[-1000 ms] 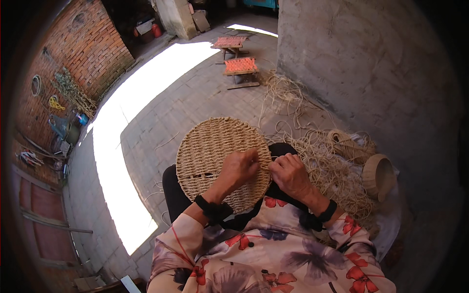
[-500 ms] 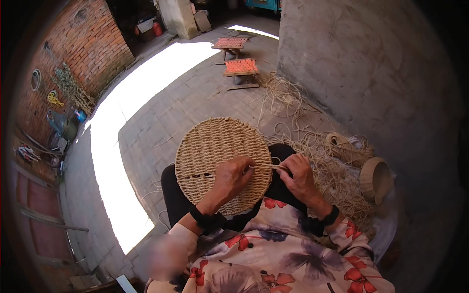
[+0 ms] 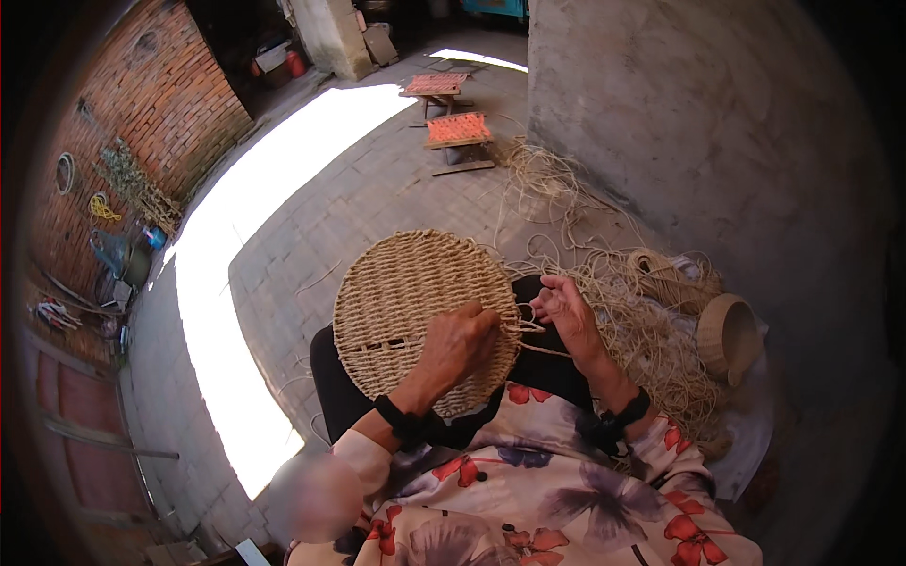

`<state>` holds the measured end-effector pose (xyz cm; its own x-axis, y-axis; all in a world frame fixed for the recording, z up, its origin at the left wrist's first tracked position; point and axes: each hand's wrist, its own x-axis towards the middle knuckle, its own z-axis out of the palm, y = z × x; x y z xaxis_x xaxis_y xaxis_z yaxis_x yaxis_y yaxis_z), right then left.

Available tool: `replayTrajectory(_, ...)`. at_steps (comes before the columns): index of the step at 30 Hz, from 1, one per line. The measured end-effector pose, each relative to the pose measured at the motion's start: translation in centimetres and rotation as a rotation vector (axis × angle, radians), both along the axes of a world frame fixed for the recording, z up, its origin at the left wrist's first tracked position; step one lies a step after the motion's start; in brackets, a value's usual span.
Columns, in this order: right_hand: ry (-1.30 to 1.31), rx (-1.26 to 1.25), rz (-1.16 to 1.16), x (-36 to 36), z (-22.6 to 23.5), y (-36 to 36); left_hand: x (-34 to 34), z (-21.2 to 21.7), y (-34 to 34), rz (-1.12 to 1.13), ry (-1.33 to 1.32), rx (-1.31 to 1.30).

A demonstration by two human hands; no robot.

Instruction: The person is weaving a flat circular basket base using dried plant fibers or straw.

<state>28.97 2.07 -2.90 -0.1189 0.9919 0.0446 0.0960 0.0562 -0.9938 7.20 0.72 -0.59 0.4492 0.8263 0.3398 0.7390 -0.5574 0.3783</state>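
Note:
A round mat (image 3: pixel 406 278) woven from tan cord lies across my lap, with a narrow slot in its lower left part. My left hand (image 3: pixel 460 341) rests on its right half, fingers curled down and closed on the cord near the rim; its fingertips are partly hidden. Loose loops of cord (image 3: pixel 530 327) stick out past the right rim. Just beyond them my right hand (image 3: pixel 569 321) is raised, fingers apart and nothing visibly gripped. A strand runs from the rim toward its palm side.
Tangled cord (image 3: pixel 651 349) heaps on the floor at right, beside a cord coil (image 3: pixel 661 274) and a round tan basket (image 3: pixel 729 338). Two low stools with woven seats, one orange (image 3: pixel 458 129), one pinkish (image 3: pixel 434 83), stand ahead. A grey wall (image 3: pixel 698 123) rises at right.
My right hand has let go of the cord at the rim and opened, lifting slightly. The left hand has turned a little, its knuckles now more upward. The view has shifted slightly.

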Motion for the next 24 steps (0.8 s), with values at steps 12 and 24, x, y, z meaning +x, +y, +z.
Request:
replayTrajectory(12,0.434,-0.547,0.257,-0.2,0.5,1.4,0.2,0.1,-0.2,-0.03,-0.007,0.031)
replayTrajectory(24,0.575,-0.524,0.336,-1.9,0.0,0.4,-0.3,0.3,-0.9,0.137,-0.156,0.025)
